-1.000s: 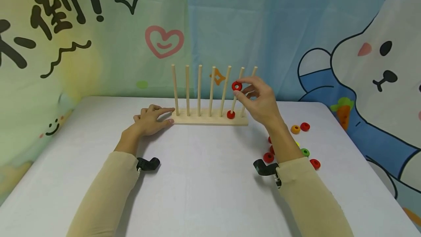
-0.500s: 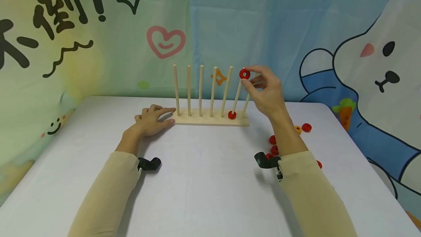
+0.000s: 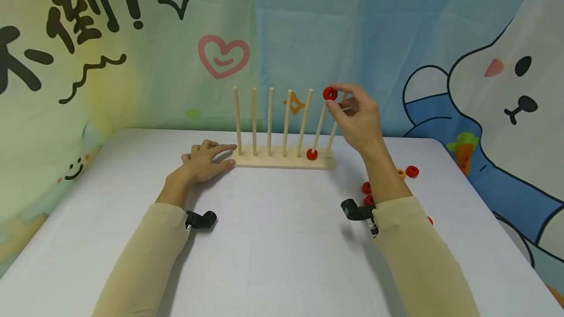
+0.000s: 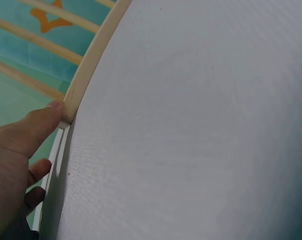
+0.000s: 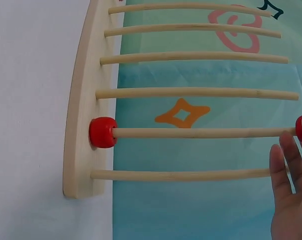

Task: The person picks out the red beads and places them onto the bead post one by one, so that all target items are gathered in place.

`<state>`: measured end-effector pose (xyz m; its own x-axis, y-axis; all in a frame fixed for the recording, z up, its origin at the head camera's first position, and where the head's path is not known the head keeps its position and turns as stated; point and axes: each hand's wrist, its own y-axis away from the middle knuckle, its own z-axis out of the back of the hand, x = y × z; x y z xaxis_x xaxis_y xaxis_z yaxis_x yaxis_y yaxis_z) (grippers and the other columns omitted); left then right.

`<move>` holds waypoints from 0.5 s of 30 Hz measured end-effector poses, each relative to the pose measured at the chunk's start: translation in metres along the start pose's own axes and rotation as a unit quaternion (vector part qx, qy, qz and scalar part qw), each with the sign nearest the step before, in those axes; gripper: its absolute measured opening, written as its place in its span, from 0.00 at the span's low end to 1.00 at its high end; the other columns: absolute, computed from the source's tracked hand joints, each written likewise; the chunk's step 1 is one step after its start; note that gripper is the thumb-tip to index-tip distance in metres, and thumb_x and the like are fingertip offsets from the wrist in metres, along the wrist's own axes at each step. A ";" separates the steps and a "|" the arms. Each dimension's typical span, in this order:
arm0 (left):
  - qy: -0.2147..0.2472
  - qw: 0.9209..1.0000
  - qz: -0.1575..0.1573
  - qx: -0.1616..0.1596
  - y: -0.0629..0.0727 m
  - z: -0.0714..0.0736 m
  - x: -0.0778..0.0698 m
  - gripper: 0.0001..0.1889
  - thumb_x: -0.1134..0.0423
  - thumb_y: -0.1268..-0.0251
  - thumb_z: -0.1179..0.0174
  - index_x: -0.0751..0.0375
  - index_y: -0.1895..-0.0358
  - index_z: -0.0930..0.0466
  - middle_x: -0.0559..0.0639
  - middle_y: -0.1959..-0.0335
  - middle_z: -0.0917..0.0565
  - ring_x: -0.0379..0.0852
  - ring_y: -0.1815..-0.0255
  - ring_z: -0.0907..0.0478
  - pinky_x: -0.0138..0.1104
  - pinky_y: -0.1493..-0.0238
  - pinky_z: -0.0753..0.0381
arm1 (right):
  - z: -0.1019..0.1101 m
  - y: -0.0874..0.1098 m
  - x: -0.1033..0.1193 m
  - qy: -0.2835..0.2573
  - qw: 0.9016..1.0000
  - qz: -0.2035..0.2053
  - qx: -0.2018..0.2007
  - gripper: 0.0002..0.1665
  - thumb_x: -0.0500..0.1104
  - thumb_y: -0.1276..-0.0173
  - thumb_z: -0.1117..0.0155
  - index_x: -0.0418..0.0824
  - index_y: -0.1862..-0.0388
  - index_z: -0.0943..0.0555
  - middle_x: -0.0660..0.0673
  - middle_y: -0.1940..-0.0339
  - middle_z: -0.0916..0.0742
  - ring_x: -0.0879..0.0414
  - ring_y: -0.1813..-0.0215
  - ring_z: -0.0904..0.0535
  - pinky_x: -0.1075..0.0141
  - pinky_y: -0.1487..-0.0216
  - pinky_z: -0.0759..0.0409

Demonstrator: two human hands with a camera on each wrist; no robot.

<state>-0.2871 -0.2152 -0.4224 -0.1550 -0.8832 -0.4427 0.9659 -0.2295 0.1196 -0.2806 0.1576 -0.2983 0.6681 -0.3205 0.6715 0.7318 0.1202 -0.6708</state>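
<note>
A wooden peg rack (image 3: 282, 160) with several upright pegs stands on the table. My left hand (image 3: 202, 160) holds its left end between thumb and index finger; in the left wrist view the thumb (image 4: 43, 122) presses the base's front corner. Thumb and index finger of my right hand (image 3: 359, 116) pinch a red bead (image 3: 330, 94) at the top of the second peg from the right (image 5: 201, 132). Whether the peg tip has entered the hole is hidden. At the foot of that same peg sits another red bead (image 5: 103, 132).
Loose beads lie to the right, partly hidden by my right forearm: red beads (image 3: 366, 188) beside it, an orange bead (image 3: 401, 173) and a red bead (image 3: 412, 171) farther back. A printed cloth (image 3: 299, 38) hangs behind the white table (image 3: 273, 238).
My right hand has risen and shifted slightly right with the red bead, from partway up the peg to its top. The bead has tilted. The left hand stays on the rack's end.
</note>
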 end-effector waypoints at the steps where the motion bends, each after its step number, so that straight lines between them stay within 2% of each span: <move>1: 0.001 1.000 0.000 0.000 0.000 0.000 0.000 0.34 0.32 0.27 0.50 0.33 0.21 0.36 0.60 0.23 0.42 0.70 0.28 0.46 0.63 0.43 0.46 | 0.000 -0.001 0.004 -0.006 1.000 -0.001 0.004 0.20 0.29 0.29 0.36 0.30 0.39 0.21 0.31 0.52 0.14 0.65 0.67 0.18 0.73 0.60 0.20; 4: 0.000 1.000 0.001 0.001 0.000 0.001 -0.001 0.34 0.31 0.27 0.51 0.32 0.21 0.37 0.60 0.23 0.42 0.70 0.28 0.47 0.64 0.43 0.46 | 0.002 -0.003 0.010 -0.007 1.000 -0.011 0.014 0.20 0.28 0.28 0.37 0.27 0.39 0.22 0.30 0.52 0.14 0.62 0.68 0.18 0.73 0.60 0.19; 8: -0.002 1.000 0.003 0.002 0.001 0.002 -0.001 0.33 0.32 0.26 0.50 0.32 0.21 0.37 0.59 0.23 0.42 0.70 0.27 0.47 0.64 0.42 0.46 | 0.003 -0.008 0.001 0.005 0.999 -0.040 0.024 0.20 0.31 0.26 0.37 0.30 0.37 0.22 0.32 0.47 0.15 0.51 0.67 0.17 0.71 0.59 0.17; 10: -0.004 1.000 0.003 0.003 0.001 0.002 -0.001 0.33 0.33 0.26 0.50 0.32 0.21 0.37 0.59 0.23 0.42 0.70 0.27 0.47 0.64 0.42 0.46 | 0.004 -0.010 -0.007 0.005 0.998 -0.052 0.030 0.21 0.33 0.25 0.37 0.33 0.35 0.22 0.35 0.45 0.16 0.49 0.65 0.17 0.71 0.58 0.17; 15: -0.005 1.000 0.004 0.007 0.000 0.002 -0.001 0.33 0.33 0.26 0.50 0.32 0.21 0.38 0.59 0.23 0.42 0.70 0.27 0.47 0.64 0.42 0.46 | 0.006 -0.012 -0.015 -0.001 0.997 -0.062 0.040 0.21 0.36 0.24 0.37 0.36 0.34 0.21 0.39 0.43 0.17 0.57 0.64 0.16 0.71 0.57 0.17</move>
<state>-0.2869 -0.2149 -0.4203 -0.1496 -0.8891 -0.4325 0.9642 -0.2280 0.1353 -0.2990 0.1668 -0.2983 0.5721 -0.3360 0.7482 0.8171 0.1550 -0.5553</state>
